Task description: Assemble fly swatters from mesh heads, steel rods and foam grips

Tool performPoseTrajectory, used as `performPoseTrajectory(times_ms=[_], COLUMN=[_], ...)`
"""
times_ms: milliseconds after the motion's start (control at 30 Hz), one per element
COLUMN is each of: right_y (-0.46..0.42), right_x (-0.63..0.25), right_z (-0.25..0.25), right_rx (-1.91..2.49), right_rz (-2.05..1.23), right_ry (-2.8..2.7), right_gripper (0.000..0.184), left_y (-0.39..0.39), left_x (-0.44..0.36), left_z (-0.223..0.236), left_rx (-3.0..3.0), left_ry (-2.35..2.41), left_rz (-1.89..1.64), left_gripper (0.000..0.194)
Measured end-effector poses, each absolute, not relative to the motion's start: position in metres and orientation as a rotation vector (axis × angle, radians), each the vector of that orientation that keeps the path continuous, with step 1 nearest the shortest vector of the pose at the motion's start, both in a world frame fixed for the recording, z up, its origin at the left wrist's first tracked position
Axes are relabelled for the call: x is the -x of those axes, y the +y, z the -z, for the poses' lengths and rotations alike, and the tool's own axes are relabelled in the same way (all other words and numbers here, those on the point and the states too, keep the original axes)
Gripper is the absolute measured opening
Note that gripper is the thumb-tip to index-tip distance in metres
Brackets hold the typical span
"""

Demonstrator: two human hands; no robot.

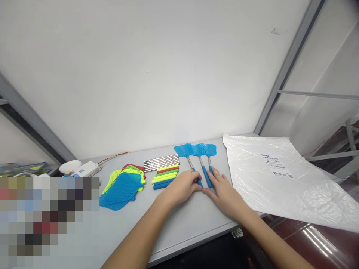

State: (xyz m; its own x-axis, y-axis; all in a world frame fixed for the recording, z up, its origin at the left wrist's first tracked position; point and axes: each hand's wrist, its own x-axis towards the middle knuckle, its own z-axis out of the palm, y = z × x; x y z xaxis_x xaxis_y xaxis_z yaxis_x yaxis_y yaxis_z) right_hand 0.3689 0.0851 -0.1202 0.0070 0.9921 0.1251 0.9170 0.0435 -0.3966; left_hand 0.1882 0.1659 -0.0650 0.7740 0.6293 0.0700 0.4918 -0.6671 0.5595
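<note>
Three blue fly swatters, with perforated paddles, metal rods and blue handles, lie side by side on the grey table (179, 224). My left hand (185, 185) has its fingers curled round the handle of the left fly swatter (183, 150). Between my hands lies the middle fly swatter (206, 177). My right hand (226, 192) is over the handle of the right fly swatter (210, 150), its fingers closed on it and its thumb stretched toward my left fingertips. The lower end of that handle is hidden under my palm.
Left of my hands lie coloured handle tubes (165, 175), a row of metal rods (161, 163) and stacked loose swatter paddles (123, 190). A white power strip (84, 170) sits farther left. On the right, a white plastic mailer (260, 172) overhangs the table edge. A wall (168, 74) stands behind.
</note>
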Motion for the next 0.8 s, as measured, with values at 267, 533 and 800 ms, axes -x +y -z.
performPoseTrajectory(times_ms=[267,533,800], right_y=[0.085,0.071,0.071], right_x=[-0.37,-0.372,-0.369], right_z=[0.119,0.112,0.115], right_rx=[1.93,1.793,1.855], right_rz=[-0.322,-0.442,-0.389], right_ry=[-1.984,-1.999,-2.0], right_gripper=[0.08,0.067,0.073], left_y=[0.163,0.157,0.154], left_x=[-0.184,-0.194,-0.199], left_z=[0.069,0.081,0.083], left_rx=[-2.473,-2.551,-2.594], left_ry=[0.807,0.809,0.877], left_rz=[-0.386,-0.432,-0.433], left_gripper=[0.019,0.018,0.023])
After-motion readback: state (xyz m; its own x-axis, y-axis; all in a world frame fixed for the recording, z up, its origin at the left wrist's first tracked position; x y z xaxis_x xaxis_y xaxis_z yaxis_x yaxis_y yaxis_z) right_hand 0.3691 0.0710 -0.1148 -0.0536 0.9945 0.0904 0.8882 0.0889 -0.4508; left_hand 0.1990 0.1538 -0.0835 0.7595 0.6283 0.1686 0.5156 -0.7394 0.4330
